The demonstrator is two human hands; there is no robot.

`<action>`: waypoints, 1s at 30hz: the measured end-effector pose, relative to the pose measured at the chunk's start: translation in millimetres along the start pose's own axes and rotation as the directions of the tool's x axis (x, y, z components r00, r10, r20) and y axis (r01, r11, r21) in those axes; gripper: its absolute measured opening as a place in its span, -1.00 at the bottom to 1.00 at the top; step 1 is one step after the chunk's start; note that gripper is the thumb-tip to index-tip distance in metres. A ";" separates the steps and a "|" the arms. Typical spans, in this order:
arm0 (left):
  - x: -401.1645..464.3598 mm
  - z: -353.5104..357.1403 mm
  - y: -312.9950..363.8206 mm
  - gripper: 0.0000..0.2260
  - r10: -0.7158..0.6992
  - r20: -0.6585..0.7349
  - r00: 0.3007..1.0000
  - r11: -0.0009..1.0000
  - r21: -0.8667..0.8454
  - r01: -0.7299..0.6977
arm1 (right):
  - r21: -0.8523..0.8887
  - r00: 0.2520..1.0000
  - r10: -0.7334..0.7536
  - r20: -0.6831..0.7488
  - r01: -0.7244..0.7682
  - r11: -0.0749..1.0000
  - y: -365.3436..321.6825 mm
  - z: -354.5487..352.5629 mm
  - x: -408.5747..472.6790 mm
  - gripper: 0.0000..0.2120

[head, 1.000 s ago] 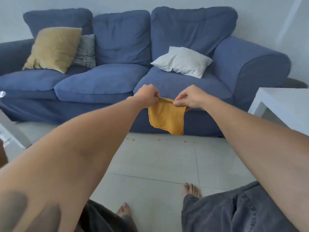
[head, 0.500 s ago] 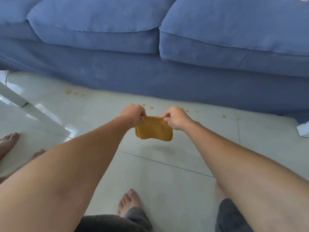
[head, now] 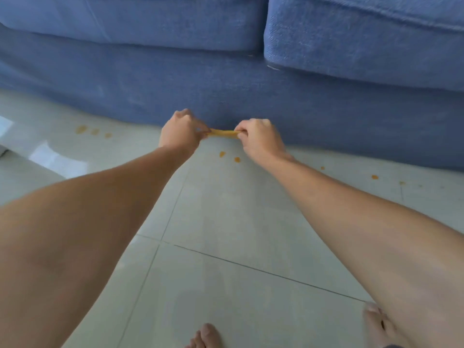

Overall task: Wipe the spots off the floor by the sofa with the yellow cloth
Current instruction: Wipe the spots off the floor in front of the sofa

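I hold the yellow cloth point(head: 223, 133) stretched between both hands, low over the floor at the foot of the blue sofa point(head: 251, 91). My left hand point(head: 181, 131) pinches its left end and my right hand point(head: 258, 139) pinches its right end. Only a thin yellow strip of the cloth shows between my fists. Orange spots point(head: 222, 154) lie on the pale tiles just below my hands. More spots point(head: 81, 129) sit to the left by the sofa base, and others point(head: 374, 177) to the right.
The sofa's base runs across the whole upper view and blocks the far side. My bare feet point(head: 206, 336) stand at the bottom edge on pale floor tiles point(head: 226, 285). A bright white object point(head: 3, 149) shows at the far left edge.
I have bent closer to the floor and sofa base. My hands moved forward and down with the cloth, which now shows as a thin strip instead of a hanging square.
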State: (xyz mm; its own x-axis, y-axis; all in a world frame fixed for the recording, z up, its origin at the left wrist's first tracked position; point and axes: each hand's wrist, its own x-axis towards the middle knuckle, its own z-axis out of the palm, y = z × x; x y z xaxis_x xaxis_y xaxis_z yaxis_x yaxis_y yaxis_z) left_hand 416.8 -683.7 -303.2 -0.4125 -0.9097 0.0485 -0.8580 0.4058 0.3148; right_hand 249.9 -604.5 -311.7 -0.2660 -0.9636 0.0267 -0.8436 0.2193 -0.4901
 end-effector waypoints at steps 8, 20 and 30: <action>-32.3 69.7 -29.5 -0.47 -0.089 0.366 0.926 0.983 0.180 0.024 | -0.230 0.986 0.120 0.117 -0.090 0.969 62.0 87.8 -62.6 -0.60; 10.5 207.8 -0.3 -0.48 0.058 0.165 0.985 0.977 0.195 -0.090 | -0.258 0.989 0.040 -0.145 -0.077 0.963 126.6 154.0 -95.0 -0.50; -48.9 191.9 -6.1 -0.49 0.097 0.201 0.975 0.969 0.205 -0.138 | -0.046 0.988 0.025 -0.150 -0.033 0.998 124.0 136.4 -102.6 -0.49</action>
State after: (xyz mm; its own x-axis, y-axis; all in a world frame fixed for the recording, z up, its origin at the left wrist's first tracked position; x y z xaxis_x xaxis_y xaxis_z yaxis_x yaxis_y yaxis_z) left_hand 383.5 -624.7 -489.4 -0.5466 -0.8297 -0.1131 -0.8370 0.5372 0.1041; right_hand 236.2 -499.3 -494.0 -0.3543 -0.9239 0.1447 -0.8552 0.2575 -0.4498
